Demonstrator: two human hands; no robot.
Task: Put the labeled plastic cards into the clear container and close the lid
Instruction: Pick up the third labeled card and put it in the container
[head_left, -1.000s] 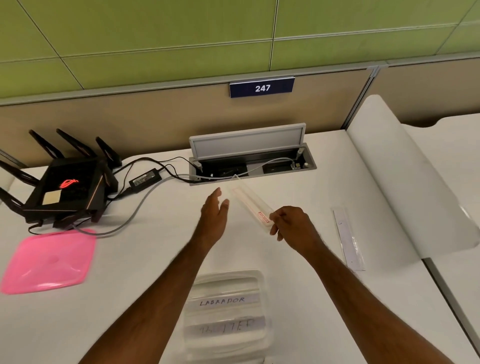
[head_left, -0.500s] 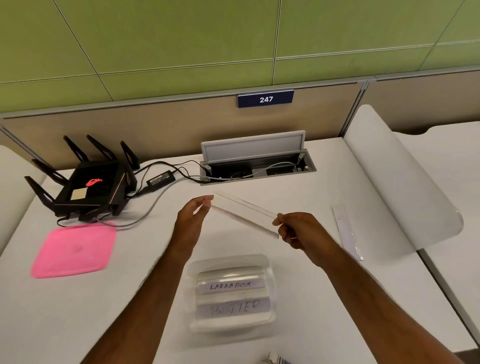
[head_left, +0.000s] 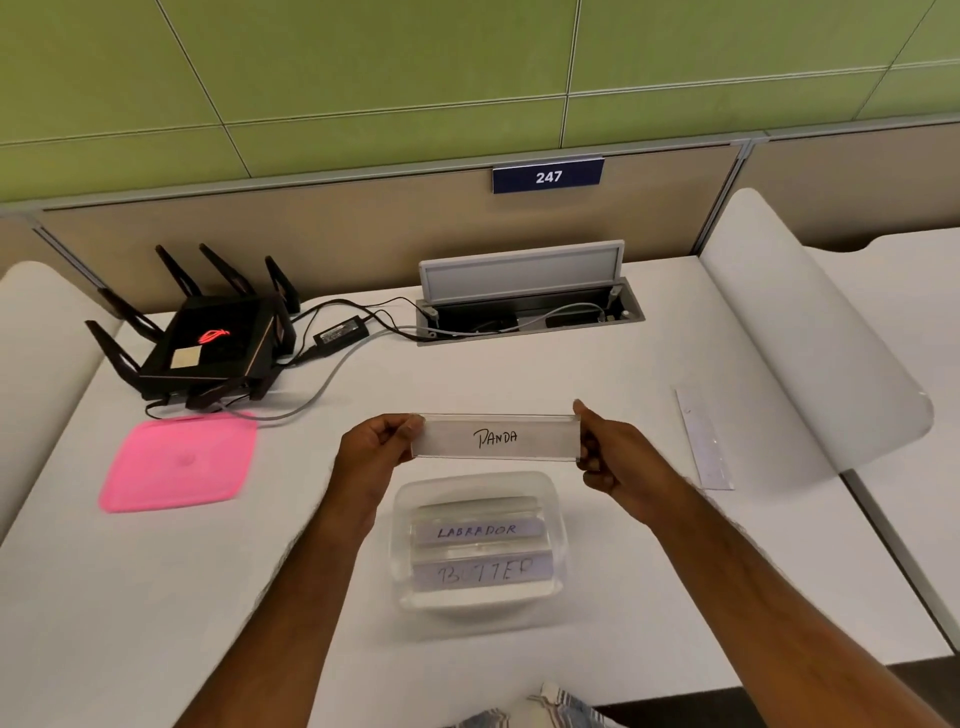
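I hold a clear plastic card labeled PANDA (head_left: 496, 437) level in the air, face toward me. My left hand (head_left: 382, 441) pinches its left end and my right hand (head_left: 605, 449) pinches its right end. Just below it on the white desk sits the clear container (head_left: 555, 519), open, with two cards inside labeled LABRADOR (head_left: 477, 531) and BUTTER (head_left: 485, 571). A pink lid (head_left: 176, 460) lies flat on the desk to the left. Another clear card (head_left: 702, 439) lies on the desk to the right.
A black router with antennas (head_left: 208, 343) and a power brick with cables (head_left: 340, 330) sit at the back left. An open cable hatch (head_left: 524, 299) is at the back centre. A white curved divider (head_left: 810, 343) borders the desk on the right.
My left hand has taken hold of the card's left end. Both hands have turned the card level with its PANDA label facing me and brought it nearer, above the container.
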